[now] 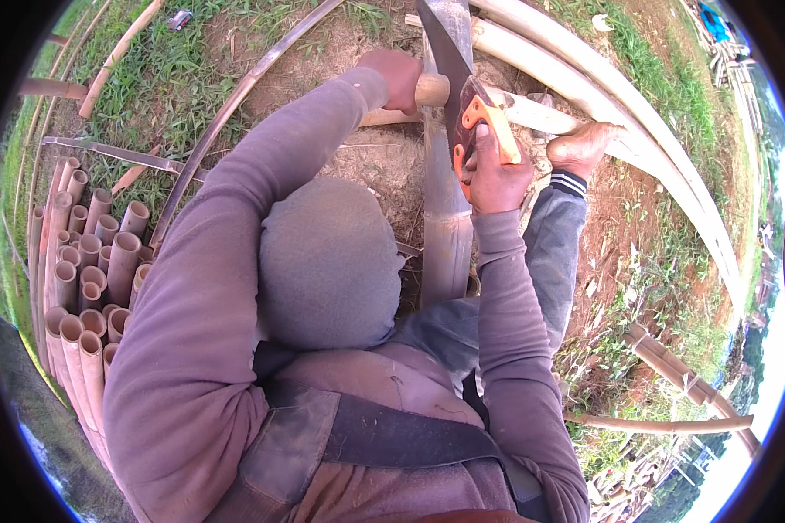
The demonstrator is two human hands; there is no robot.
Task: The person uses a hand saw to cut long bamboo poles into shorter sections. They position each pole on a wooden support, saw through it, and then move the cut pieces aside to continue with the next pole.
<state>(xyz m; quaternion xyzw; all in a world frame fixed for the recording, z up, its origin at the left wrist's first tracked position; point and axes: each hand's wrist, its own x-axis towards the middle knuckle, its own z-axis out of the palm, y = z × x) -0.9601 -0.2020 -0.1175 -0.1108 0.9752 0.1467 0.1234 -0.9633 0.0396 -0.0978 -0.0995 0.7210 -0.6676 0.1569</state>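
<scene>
My right hand [500,177] is wrapped round the orange-and-black handle of a hand saw [447,50], whose blade points away from me. Close to the blade, my left hand [394,80] grips a short bamboo piece [432,90] with its round end toward the saw; whether the teeth touch it I cannot tell. Beneath both runs a thick greyish bamboo beam [447,235], stretching away from me. A pale bamboo pole [532,113] lies crosswise under the saw and beam, and my bare right foot [580,148] rests on it.
Several cut bamboo tubes [92,253] stand bundled on the left. Long split bamboo poles [663,148] curve along the right, while a thin strip [235,96] arcs across the grass on the left. More bamboo poles [685,375] lie at the lower right.
</scene>
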